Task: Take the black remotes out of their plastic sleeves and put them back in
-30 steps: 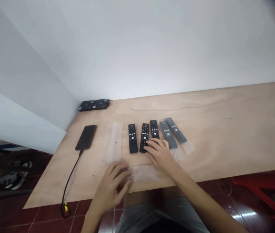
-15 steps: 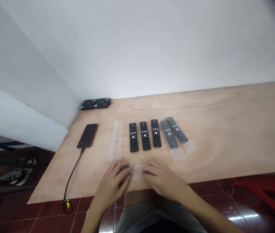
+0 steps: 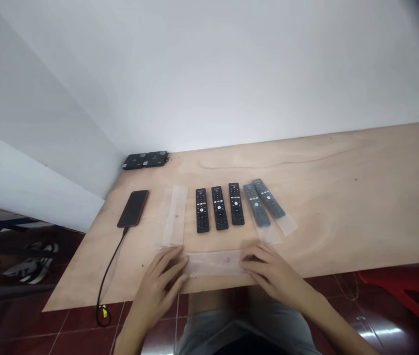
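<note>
A clear plastic sleeve (image 3: 214, 264) lies flat along the table's near edge, stretched out between my two hands. My left hand (image 3: 162, 278) rests with fingers apart on its left end. At the opposite end, the outstretched fingers of my right hand (image 3: 268, 266) touch the plastic. Beyond the sleeve stand three bare black remote controls in a row: the left one (image 3: 202, 211), the middle one (image 3: 219, 208) and the right one (image 3: 236, 203). To their right, two remotes lie slanted inside clear sleeves, one (image 3: 257, 204) beside the other (image 3: 269, 198).
More clear sleeves (image 3: 174, 214) lie left of the bare remotes. A phone (image 3: 133, 209) with a black cable (image 3: 111, 266) is farther left. Two black boxes (image 3: 145, 160) sit in the back corner by the wall (image 3: 231, 74). A red chair (image 3: 398, 286) stands beyond the table's right front edge.
My hands have moved apart, the left one leftward and the right one rightward. The plastic sleeve between them, mostly covered before, now shows along much of its length.
</note>
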`<control>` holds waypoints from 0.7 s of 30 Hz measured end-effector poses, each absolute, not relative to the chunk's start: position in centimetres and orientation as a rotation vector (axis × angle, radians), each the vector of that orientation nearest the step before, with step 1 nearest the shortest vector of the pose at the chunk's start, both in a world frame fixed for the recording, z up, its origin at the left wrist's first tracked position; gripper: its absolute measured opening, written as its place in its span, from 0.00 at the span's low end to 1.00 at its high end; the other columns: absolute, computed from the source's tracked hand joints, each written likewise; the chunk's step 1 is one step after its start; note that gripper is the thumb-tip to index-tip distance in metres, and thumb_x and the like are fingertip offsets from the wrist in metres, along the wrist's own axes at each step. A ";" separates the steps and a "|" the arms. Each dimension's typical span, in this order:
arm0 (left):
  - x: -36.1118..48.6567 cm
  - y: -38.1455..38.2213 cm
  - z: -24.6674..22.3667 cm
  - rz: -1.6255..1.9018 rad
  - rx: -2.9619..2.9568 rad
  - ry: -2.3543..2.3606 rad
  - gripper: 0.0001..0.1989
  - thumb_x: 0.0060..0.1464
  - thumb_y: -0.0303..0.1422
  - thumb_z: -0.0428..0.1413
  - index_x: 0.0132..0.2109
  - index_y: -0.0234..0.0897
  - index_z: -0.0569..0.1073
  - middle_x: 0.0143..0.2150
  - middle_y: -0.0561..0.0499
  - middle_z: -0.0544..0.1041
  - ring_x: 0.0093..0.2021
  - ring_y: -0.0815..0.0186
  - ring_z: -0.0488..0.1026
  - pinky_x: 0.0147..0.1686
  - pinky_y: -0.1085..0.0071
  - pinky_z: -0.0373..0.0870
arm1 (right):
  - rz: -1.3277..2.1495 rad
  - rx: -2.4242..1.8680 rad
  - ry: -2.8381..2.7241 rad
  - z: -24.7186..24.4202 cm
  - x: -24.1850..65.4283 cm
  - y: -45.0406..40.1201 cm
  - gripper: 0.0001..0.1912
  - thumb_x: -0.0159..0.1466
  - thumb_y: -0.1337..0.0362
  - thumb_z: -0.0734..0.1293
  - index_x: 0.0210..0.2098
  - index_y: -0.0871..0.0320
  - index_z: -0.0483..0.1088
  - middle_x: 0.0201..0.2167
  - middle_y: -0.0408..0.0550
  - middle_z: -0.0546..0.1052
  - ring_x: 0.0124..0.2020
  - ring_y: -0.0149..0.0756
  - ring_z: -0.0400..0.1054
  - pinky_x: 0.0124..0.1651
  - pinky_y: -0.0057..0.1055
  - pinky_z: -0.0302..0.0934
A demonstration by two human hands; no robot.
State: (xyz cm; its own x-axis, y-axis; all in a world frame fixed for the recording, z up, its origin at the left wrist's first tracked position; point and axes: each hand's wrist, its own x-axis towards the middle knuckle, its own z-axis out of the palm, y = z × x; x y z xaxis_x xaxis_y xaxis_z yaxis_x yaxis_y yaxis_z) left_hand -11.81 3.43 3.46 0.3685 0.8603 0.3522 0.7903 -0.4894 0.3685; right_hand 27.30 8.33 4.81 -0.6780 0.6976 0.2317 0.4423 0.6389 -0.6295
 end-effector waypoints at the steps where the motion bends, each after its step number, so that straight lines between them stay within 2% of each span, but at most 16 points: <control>1: -11.7 3.5 3.5 0.794 2.472 1.529 0.18 0.72 0.31 0.62 0.65 0.49 0.81 0.72 0.43 0.76 0.71 0.47 0.73 0.69 0.42 0.74 | 0.780 -0.903 -2.398 4.9 27.6 8.4 0.15 0.79 0.71 0.64 0.56 0.51 0.80 0.54 0.52 0.79 0.56 0.47 0.72 0.60 0.47 0.69; 6: -10.7 3.5 3.4 0.959 2.345 1.666 0.15 0.69 0.33 0.64 0.61 0.47 0.82 0.64 0.43 0.80 0.64 0.48 0.76 0.66 0.46 0.75 | 0.874 -0.938 -2.388 5.3 28.6 8.6 0.11 0.80 0.67 0.66 0.54 0.50 0.80 0.51 0.50 0.78 0.54 0.46 0.72 0.61 0.48 0.68; 10: -9.3 2.2 3.2 1.028 2.149 1.926 0.09 0.70 0.40 0.64 0.53 0.44 0.81 0.55 0.43 0.81 0.56 0.47 0.76 0.58 0.47 0.75 | 0.853 -0.968 -2.389 5.1 28.9 8.4 0.12 0.79 0.68 0.66 0.54 0.49 0.80 0.50 0.50 0.78 0.53 0.47 0.71 0.60 0.49 0.68; 13: -7.5 1.4 3.3 0.912 1.971 2.034 0.14 0.71 0.45 0.61 0.56 0.45 0.81 0.57 0.41 0.80 0.56 0.45 0.75 0.58 0.43 0.73 | 0.836 -0.967 -2.394 4.6 29.0 8.3 0.12 0.79 0.68 0.66 0.55 0.49 0.80 0.50 0.51 0.79 0.53 0.48 0.71 0.61 0.50 0.67; 16: -5.6 1.4 3.5 0.981 1.716 2.013 0.15 0.70 0.48 0.61 0.54 0.45 0.81 0.55 0.42 0.81 0.57 0.45 0.75 0.60 0.43 0.73 | 0.828 -0.946 -2.399 4.1 29.1 8.3 0.13 0.79 0.68 0.66 0.55 0.49 0.79 0.51 0.50 0.79 0.53 0.49 0.71 0.61 0.52 0.66; 19: -4.3 1.9 3.6 1.189 1.337 1.855 0.19 0.64 0.50 0.67 0.52 0.42 0.80 0.50 0.43 0.83 0.54 0.49 0.80 0.59 0.51 0.78 | 0.819 -0.925 -2.395 4.1 29.1 8.4 0.13 0.79 0.68 0.66 0.56 0.49 0.79 0.51 0.51 0.79 0.54 0.49 0.71 0.61 0.51 0.66; 21: -3.2 2.0 3.7 1.330 1.047 1.692 0.24 0.59 0.49 0.71 0.55 0.41 0.79 0.53 0.43 0.84 0.55 0.52 0.82 0.57 0.57 0.80 | 0.806 -0.925 -2.388 4.2 29.1 8.4 0.13 0.79 0.68 0.65 0.56 0.50 0.79 0.50 0.51 0.79 0.54 0.49 0.71 0.61 0.51 0.66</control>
